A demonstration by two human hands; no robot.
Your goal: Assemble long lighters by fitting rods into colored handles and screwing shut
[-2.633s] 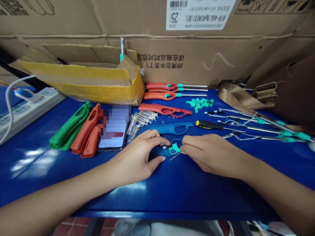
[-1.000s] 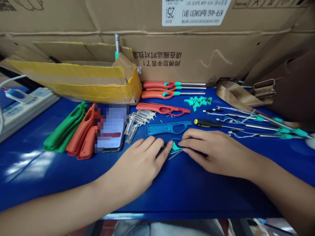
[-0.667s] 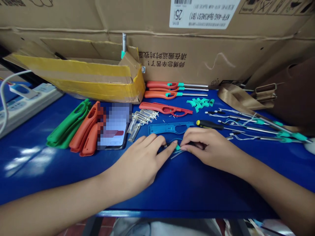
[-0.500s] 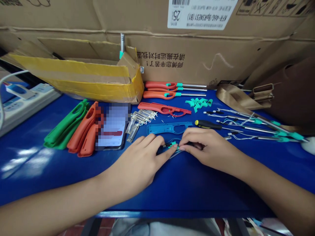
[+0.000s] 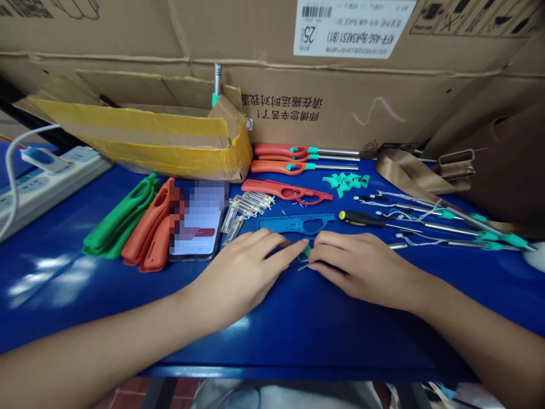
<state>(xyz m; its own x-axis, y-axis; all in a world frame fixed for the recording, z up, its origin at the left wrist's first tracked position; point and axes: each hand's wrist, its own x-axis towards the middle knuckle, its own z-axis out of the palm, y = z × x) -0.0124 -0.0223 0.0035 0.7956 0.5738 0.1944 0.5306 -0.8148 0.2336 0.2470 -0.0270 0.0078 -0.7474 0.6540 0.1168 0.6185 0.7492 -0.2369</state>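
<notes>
My left hand (image 5: 247,272) and my right hand (image 5: 361,261) meet low over the table, with fingers bent and closed around a partly assembled lighter. Most of the lighter is hidden under them; a small teal trigger piece (image 5: 305,253) shows between the fingertips. A thin pale strip (image 5: 302,267) pokes out below the right fingertips. The metal tube end (image 5: 399,246) emerges beyond my right hand. Just behind the hands lies an empty blue lighter shell half (image 5: 276,224). A black and yellow screwdriver (image 5: 361,218) rests behind my right hand.
Behind lie a red lighter shell (image 5: 272,188), clear fuel tanks (image 5: 251,203), teal triggers (image 5: 347,183) and finished orange lighters (image 5: 276,166). Wired metal tubes (image 5: 451,229) are at right. Green shells (image 5: 121,218), orange shells (image 5: 149,227), a phone (image 5: 198,244) and a taped carton (image 5: 170,153) stand left.
My fingers have closed in over the lighter, so less of the teal piece shows. The whole view has shifted slightly; the other things on the table stay put.
</notes>
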